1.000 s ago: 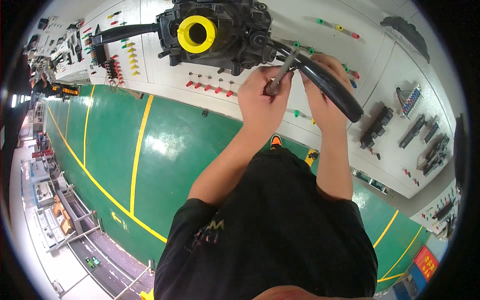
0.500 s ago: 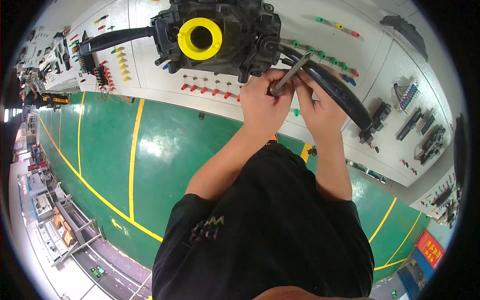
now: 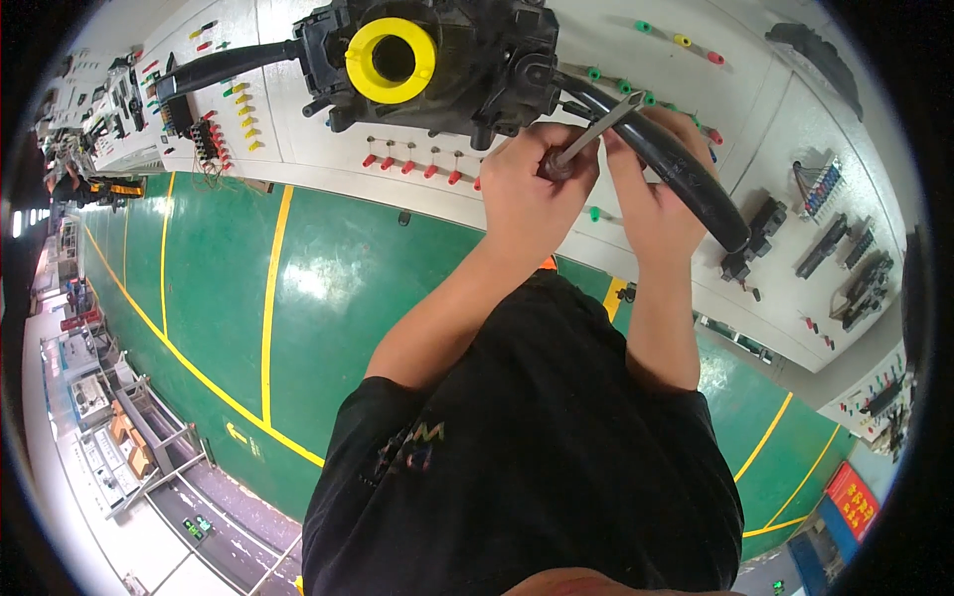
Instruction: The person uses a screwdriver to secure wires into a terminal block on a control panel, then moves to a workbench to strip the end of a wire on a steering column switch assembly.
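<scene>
A black steering-column switch assembly with a yellow ring round its central hole sits at the top middle. One stalk reaches left; the right stalk lever slants down to the right. My left hand is closed round the dark handle of a screwdriver, whose metal shaft points up and right across the lever. Around the lever, my right hand is closed, with fingers showing past its upper side and the thumb on the near side. Part of that grip is hidden behind the lever.
The pale panel bench carries red plugs and green plugs. Black connector parts and a terminal block lie at right. A black curved part is at far right. Green floor with yellow lines lies below the bench.
Both hands have shifted slightly right in the view, and the screwdriver tip now lies farther right over the lever. The switch assembly appears a little higher. Both grips stay closed.
</scene>
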A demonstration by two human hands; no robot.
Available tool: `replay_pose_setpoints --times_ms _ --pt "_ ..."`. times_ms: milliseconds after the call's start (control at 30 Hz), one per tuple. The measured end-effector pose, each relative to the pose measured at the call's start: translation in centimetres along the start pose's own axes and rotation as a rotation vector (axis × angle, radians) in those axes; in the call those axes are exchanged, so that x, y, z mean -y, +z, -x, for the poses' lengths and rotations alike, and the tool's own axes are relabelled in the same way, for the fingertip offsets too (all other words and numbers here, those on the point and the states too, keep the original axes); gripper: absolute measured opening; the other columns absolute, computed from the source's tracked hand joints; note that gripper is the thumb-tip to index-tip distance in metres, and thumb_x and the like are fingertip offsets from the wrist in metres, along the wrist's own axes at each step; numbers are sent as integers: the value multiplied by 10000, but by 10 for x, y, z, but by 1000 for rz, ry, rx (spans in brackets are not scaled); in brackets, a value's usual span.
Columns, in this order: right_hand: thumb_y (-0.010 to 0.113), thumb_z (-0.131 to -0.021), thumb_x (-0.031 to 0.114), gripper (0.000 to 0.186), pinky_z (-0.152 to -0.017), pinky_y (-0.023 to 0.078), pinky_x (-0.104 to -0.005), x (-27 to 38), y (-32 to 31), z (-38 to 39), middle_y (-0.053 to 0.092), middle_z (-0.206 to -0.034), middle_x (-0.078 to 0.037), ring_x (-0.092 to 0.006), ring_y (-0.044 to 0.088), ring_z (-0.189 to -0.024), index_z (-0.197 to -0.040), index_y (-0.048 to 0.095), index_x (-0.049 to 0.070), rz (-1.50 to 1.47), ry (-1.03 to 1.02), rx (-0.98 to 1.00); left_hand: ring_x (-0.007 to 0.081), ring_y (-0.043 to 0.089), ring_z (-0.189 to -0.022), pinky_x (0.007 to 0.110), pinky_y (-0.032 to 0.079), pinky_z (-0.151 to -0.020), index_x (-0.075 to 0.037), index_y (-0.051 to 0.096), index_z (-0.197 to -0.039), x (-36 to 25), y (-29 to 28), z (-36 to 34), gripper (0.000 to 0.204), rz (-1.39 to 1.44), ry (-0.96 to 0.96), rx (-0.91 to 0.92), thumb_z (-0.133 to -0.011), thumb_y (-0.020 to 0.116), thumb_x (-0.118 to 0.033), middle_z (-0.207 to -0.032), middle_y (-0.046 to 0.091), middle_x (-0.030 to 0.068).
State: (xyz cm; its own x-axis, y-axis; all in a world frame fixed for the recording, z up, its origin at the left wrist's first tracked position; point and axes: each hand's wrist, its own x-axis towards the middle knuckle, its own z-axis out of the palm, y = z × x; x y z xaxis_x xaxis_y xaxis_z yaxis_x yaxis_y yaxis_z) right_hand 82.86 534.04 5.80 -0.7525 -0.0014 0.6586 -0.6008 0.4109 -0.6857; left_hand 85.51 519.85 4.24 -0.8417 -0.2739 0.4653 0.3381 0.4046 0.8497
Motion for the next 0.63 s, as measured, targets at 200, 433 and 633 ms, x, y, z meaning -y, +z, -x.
replay_pose_setpoints --times_ms 200,433,633 --pt "808 -796 76 229 -804 585 -381 1 5 -2 738 -1041 -170 -304 737 -902 -999 742 -7 80 -63 10 225 648 -623 334 507 -603 -24 733 -927 2 -2 2 173 3 -14 6 -769 806 -13 -728 698 102" --pt "790 -814 36 221 -766 596 -367 -4 14 7 726 -1037 -150 -281 738 -865 -1023 727 -2 150 -73 -1 257 654 -648 347 514 -614 -19 738 -946 2 -5 3 168 15 -44 30 -782 766 3 -748 696 113" --pt "759 -901 88 192 -730 602 -365 -10 13 7 739 -1101 -119 -267 737 -809 -1082 715 39 96 -105 65 275 705 -713 349 541 -657 -49 738 -1071 9 -2 1 263 -9 34 53 -813 741 0 -804 721 137"
